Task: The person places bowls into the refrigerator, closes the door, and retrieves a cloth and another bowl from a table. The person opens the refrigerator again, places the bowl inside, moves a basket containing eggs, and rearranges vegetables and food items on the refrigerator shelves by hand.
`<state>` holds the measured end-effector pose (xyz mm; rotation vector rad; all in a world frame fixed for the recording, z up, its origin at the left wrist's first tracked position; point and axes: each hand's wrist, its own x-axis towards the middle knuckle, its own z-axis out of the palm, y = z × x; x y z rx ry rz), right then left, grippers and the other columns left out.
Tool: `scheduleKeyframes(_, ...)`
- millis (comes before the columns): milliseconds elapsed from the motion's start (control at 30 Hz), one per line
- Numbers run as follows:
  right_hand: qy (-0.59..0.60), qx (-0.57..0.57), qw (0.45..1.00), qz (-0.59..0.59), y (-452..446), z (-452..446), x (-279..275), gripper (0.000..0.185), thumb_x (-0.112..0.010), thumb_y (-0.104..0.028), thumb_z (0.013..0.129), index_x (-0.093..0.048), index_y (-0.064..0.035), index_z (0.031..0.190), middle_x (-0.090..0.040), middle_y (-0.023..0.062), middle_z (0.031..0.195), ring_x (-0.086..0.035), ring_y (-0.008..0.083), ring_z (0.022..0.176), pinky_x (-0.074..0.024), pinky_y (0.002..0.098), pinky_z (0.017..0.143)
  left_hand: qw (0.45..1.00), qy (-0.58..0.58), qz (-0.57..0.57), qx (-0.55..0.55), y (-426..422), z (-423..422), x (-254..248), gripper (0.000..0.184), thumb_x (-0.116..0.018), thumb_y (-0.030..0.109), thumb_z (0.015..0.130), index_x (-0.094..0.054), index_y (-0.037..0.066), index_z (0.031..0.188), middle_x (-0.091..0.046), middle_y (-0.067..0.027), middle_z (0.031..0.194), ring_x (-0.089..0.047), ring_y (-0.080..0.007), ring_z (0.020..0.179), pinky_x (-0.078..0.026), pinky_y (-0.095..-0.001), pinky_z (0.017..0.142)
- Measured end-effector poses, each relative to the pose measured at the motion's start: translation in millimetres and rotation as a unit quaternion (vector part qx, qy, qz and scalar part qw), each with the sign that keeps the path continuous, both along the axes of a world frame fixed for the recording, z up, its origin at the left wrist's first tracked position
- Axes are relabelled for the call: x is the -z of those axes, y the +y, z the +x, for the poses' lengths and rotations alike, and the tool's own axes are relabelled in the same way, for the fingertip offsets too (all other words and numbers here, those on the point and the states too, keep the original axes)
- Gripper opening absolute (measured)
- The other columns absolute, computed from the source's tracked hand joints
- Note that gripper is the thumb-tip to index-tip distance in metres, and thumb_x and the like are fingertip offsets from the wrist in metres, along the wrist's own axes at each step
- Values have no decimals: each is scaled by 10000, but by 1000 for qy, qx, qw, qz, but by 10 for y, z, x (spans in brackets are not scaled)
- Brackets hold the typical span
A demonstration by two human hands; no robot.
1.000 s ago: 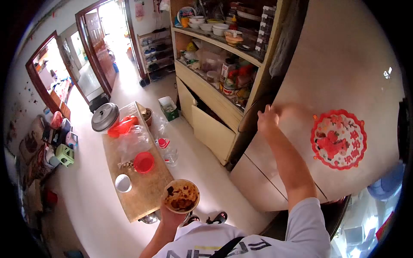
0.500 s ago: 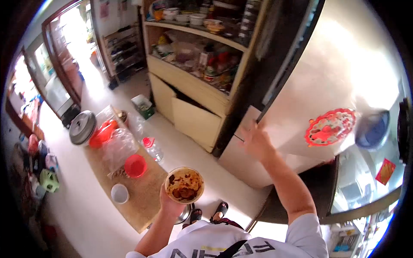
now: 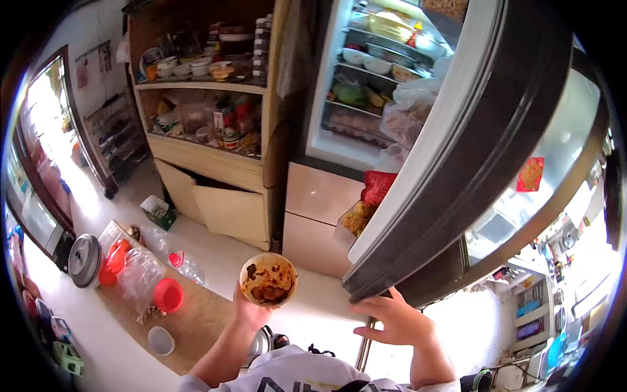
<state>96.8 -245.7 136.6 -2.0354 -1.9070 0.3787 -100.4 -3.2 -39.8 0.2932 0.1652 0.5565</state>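
Note:
My left hand is wrapped round a pale bowl with reddish-brown, saucy food in it and smears up its inner wall. The bowl is held upright in front of my body. The refrigerator door stands wide open on the right. By its lower corner is my right hand, fingers spread, the fingertips at or very near the door's edge; whether they touch it I cannot tell. Inside the lit refrigerator, bowls and a green bagged item sit on the shelves. A red package rests in the door's lower rack.
A table at the left bears a red cup, a white cup and plastic bags. A water bottle lies beyond it. The cabinet beside the refrigerator has a crooked lower door.
The refrigerator door has swung from shut to open, showing its shelves. My right hand has moved down and nearer with the door's edge. The bowl stays in my left hand.

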Motion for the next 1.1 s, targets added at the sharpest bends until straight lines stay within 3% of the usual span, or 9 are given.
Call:
scheduleKeyframes(100, 122, 102, 979, 123, -789, -237, -136, 293, -744, -159, 882, -684, -17, 1131, -743, 113, 1012, -713, 221, 987, -437, 456, 1027, 997, -25, 26, 68, -172, -32, -109, 583, -446, 540, 988, -552, 84, 1336, -644, -130, 1277, -684, -319, 1067, -640, -409, 714)
scheduleKeyframes(267, 183, 223, 799, 528, -1304, -154, 274, 213, -714, -163, 834, -618, 15, 768, -614, 106, 757, -548, 189, 715, -384, 317, 635, 994, 26, 50, 96, -434, 258, -328, 591, -431, 508, 1002, -527, 53, 1367, -633, -158, 1304, -682, -324, 1092, -640, -453, 804)
scheduleKeyframes(500, 77, 284, 721, 627, -1860, 96, 478, 444, -631, -378, 925, -582, 16, 727, -551, 122, 773, -509, 211, 777, -373, 334, 688, 983, -67, 85, 147, -716, 475, -586, 623, -436, 512, 1001, -487, 57, 1424, -588, -172, 1371, -647, -349, 1161, -607, -487, 902)
scheduleKeyframes(700, 101, 275, 680, 672, -2303, 484, 410, 436, -492, -366, 959, -556, 10, 747, -521, 119, 773, -501, 235, 800, -373, 345, 721, 969, -105, 90, 206, -623, 779, -619, 631, -401, 527, 1015, -433, 83, 1463, -531, -166, 1430, -597, -348, 1235, -582, -506, 948)
scheduleKeyframes(767, 53, 349, 655, 668, -2250, 6, 397, 408, -499, -350, 954, -549, 0, 752, -516, 110, 775, -503, 229, 801, -425, 367, 812, 971, -106, 68, 205, -502, 533, -619, 620, -411, 504, 1014, -438, 69, 1455, -544, -172, 1411, -614, -347, 1208, -597, -495, 922)
scheduleKeyframes(833, -107, 382, 622, 675, -2108, 88, 220, 265, -464, -224, 952, -540, -7, 821, -505, 98, 775, -499, 216, 791, -412, 478, 1072, 974, -95, 66, 197, -484, 892, -777, 616, -416, 497, 1015, -440, 62, 1451, -555, -174, 1393, -624, -345, 1191, -605, -488, 909)
scheduleKeyframes(967, -36, 274, 730, 625, -1287, 5, 83, 119, -551, -136, 903, -566, -31, 955, -552, 107, 809, -527, 227, 830, -462, 453, 981, 963, -131, 93, 217, -202, 1483, -906, 594, -375, 500, 1042, -397, 105, 1484, -487, -151, 1462, -558, -319, 1281, -560, -500, 985)
scheduleKeyframes(1033, -87, 275, 822, 492, -758, -43, 149, 278, -717, -145, 840, -587, -33, 1059, -624, 126, 943, -596, 252, 898, -499, 428, 842, 956, -159, 111, 219, 28, 1551, -919, 596, -379, 503, 1043, -383, 112, 1493, -458, -151, 1487, -539, -319, 1303, -545, -508, 1006)
scheduleKeyframes(1100, 80, 298, 859, 409, -60, 267, 92, 529, -814, -108, 772, -547, -18, 1220, -608, 148, 1123, -612, 263, 986, -508, 400, 880, 947, -183, 120, 234, 338, 1923, -955, 631, -393, 532, 1032, -360, 119, 1508, -444, -145, 1500, -515, -331, 1326, -525, -523, 1026)
